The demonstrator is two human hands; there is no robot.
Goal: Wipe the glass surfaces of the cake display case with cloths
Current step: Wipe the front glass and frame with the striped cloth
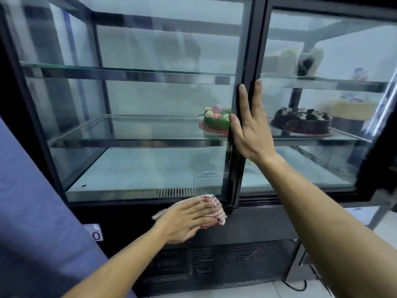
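left hand (187, 218): flat fingers pressed checked cloth (211, 208) on black base | left glass door (137, 104) lay just above fingertips | right hand (250, 130): fingers spread on door frame (254, 50)

Viewpoint: head-worn, one wide-angle view only.
Facing: forward and slightly down at the display case (137, 100) front.
Nearness: close; the glass fills most of the frame, edges bowed.
Lower frame: both forearms enter from the bottom; floor at lower right.
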